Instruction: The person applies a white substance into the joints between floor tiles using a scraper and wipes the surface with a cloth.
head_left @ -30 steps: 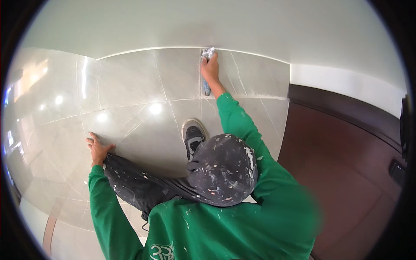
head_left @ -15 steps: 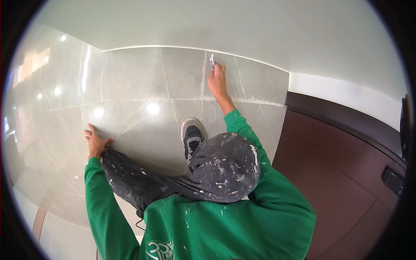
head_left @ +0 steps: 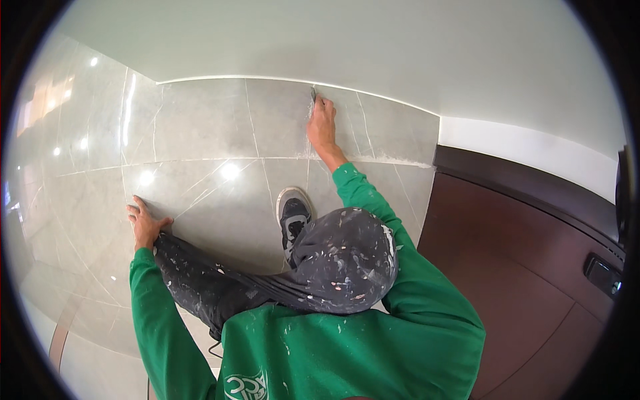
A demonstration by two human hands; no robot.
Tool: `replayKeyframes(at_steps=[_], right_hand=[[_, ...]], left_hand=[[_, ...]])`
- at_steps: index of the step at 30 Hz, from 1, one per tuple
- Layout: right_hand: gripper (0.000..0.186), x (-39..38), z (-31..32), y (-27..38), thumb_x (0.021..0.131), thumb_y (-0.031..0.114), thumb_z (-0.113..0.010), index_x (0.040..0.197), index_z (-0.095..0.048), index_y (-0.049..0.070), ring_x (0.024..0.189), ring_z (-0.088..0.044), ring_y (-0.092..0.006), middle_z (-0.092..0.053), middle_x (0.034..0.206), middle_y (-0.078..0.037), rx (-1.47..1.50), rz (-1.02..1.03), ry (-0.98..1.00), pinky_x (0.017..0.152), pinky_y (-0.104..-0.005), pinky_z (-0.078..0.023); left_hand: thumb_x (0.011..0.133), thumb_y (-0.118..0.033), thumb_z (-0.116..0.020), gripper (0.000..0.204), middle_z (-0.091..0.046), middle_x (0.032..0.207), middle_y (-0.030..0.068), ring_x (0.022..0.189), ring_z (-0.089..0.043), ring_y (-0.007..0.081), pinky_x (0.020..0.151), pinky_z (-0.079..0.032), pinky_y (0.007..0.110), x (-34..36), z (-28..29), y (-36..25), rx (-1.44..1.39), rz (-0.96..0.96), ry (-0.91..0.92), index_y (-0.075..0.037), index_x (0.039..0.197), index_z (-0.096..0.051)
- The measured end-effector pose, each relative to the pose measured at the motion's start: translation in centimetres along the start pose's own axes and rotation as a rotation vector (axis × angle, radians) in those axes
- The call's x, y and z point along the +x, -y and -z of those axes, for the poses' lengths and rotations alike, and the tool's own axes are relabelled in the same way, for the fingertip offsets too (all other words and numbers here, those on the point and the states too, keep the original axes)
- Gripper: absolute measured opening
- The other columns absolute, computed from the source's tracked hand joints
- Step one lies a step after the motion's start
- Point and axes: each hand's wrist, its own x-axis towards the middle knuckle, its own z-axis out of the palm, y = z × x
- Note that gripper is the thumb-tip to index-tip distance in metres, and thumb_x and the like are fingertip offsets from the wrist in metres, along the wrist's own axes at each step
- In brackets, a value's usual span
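Observation:
My right hand point(head_left: 323, 125) grips a small grey scraper point(head_left: 313, 95), most of it hidden by my fingers. Its tip meets the tile joint close to the foot of the wall. Whitish grout or filler residue lies along that joint point(head_left: 311, 112) and in a smeared band point(head_left: 400, 161) on the cross joint to the right. My left hand point(head_left: 148, 225) is open with fingers spread, resting by my paint-spotted knee at the floor tiles point(head_left: 200, 133). Nothing is in it.
A pale wall point(head_left: 373, 47) with a white lower edge runs along the far side. To the right is a dark brown door point(head_left: 500, 260) with a black handle plate point(head_left: 603, 273). My shoe point(head_left: 293, 217) stands on the tile between my hands. Light reflections spot the glossy floor.
My right hand has moved slightly left, bringing the scraper from over the tile onto the joint. White paste showed on the scraper before; now its dark side shows. My left hand stays in place.

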Motion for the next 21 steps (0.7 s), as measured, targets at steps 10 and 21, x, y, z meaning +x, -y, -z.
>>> replayKeyframes(at_steps=[10, 21], right_hand=[[0.049, 1.2, -0.1, 0.7, 0.089, -0.008, -0.053, 0.137, -0.048, -0.011, 0.116, -0.049, -0.0458, -0.048, 0.13, -0.026, -0.023, -0.035, 0.044, 0.094, -0.0497, -0.052], [0.043, 2.1, -0.3, 1.0, 0.09, -0.004, -0.053, 0.132, -0.05, -0.009, 0.109, -0.052, -0.048, -0.049, 0.128, -0.025, -0.025, -0.142, 0.089, 0.09, -0.0528, -0.052]], left_hand=[[0.06, -0.034, -0.098, 0.146, -0.005, 0.163, 0.0378, 0.147, -0.016, 0.0605, 0.117, -0.037, 0.055, 0.2, -0.2, 0.1, 0.043, -0.007, -0.021, -0.008, 0.162, 0.003], [0.06, -0.037, -0.098, 0.146, -0.005, 0.161, 0.0407, 0.146, -0.017, 0.0615, 0.117, -0.038, 0.054, 0.0, 0.0, 0.1, 0.063, -0.019, -0.021, -0.006, 0.162, 0.001]])
